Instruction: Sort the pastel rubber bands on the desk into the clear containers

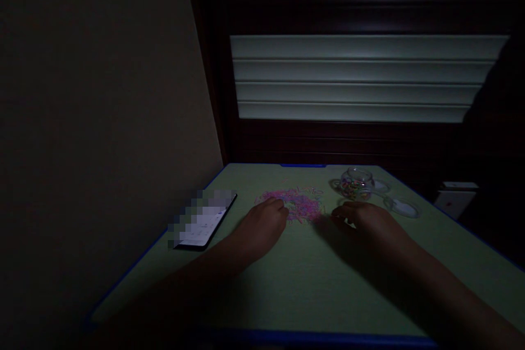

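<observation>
A loose pile of tiny pink and purple bands [307, 208], which look like small rubber bands, lies spread on the pale green tabletop [295, 295]. My left hand [264, 227] rests at the pile's near left side, its fingers curled in and closed; what they hold, if anything, is hidden. Just right of the pile is my right hand [369, 221], with thumb and fingers drawn together low over the table. Anything in that pinch is too small and dark to make out. Behind the right hand stands a clear round jar [356, 181] with multicoloured small pieces inside.
A clear lid [404, 208] lies right of the jar. On the left is a phone or tablet [200, 229] with a lit, partly blurred screen. Blue edging [303, 165] runs round the table. A wall [123, 93] rises on the left, and a slatted panel [353, 74] stands behind.
</observation>
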Tool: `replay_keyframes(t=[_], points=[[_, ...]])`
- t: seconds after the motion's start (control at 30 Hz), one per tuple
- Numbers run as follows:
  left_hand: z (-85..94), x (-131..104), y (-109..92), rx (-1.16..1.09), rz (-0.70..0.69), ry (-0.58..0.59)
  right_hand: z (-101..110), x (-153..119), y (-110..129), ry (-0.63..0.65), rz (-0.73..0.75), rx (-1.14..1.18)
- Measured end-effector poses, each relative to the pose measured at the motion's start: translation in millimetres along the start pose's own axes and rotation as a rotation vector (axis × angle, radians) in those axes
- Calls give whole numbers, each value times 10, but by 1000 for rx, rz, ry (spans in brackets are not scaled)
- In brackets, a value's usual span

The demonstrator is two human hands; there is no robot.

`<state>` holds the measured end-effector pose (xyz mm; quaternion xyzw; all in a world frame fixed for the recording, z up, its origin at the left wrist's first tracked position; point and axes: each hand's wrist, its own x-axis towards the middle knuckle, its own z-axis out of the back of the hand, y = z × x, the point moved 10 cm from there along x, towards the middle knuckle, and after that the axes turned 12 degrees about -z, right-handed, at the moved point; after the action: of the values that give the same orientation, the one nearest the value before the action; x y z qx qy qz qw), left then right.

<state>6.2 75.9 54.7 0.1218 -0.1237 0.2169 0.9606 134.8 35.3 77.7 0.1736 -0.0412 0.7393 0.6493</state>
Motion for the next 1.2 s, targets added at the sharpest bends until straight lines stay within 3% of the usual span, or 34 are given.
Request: replay_keyframes(t=[0.47,0.83,1.2], points=[[110,50,-260,-62,-113,-170,50,-9,86,-56,83,24],[31,84,-480,-120,-234,-235,4,-118,338,-29,248,42],[17,93,-469,-150,-216,-243,-79,-114,347,-5,271,39]])
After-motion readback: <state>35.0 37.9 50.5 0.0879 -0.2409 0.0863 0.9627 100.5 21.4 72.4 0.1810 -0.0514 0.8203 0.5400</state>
